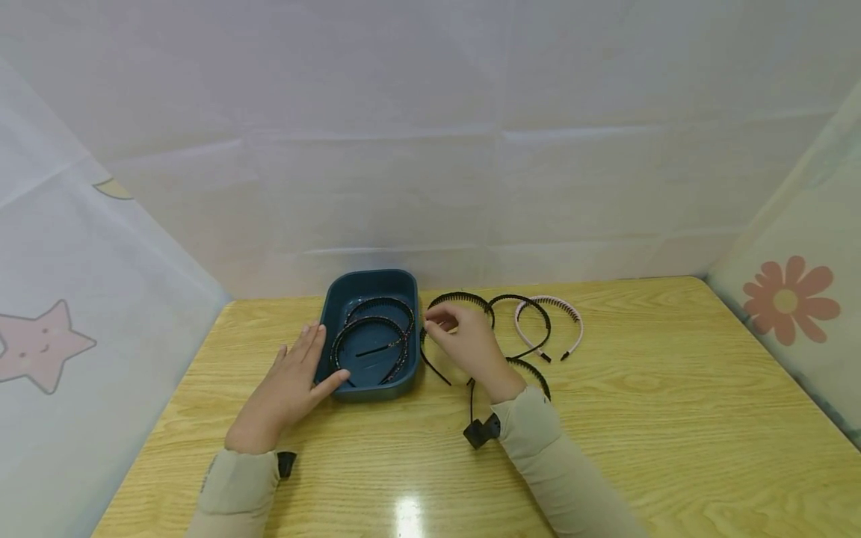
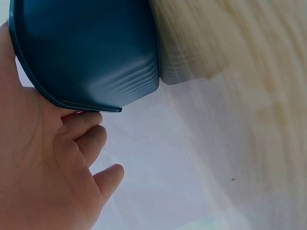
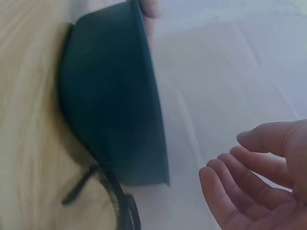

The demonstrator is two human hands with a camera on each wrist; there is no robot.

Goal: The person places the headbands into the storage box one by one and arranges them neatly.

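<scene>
Blue bin [image 1: 374,281], on desk [image 1: 673,418], held two speckled headbands [image 1: 370,319]; left hand [image 1: 289,390], fingers straight, touched it at eight o'clock; right hand [image 1: 466,345], loosely curved, unladen, hovered at three o'clock near black headbands [image 1: 548,323]; pink headband [image 1: 581,326] lay beyond.

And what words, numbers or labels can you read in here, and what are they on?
None that can be read.
Left sleeve: a faint little mark near the cuff, too small to read.
Tub and hairbands: no writing shows.
The star and flower are pictures, not words.
</scene>
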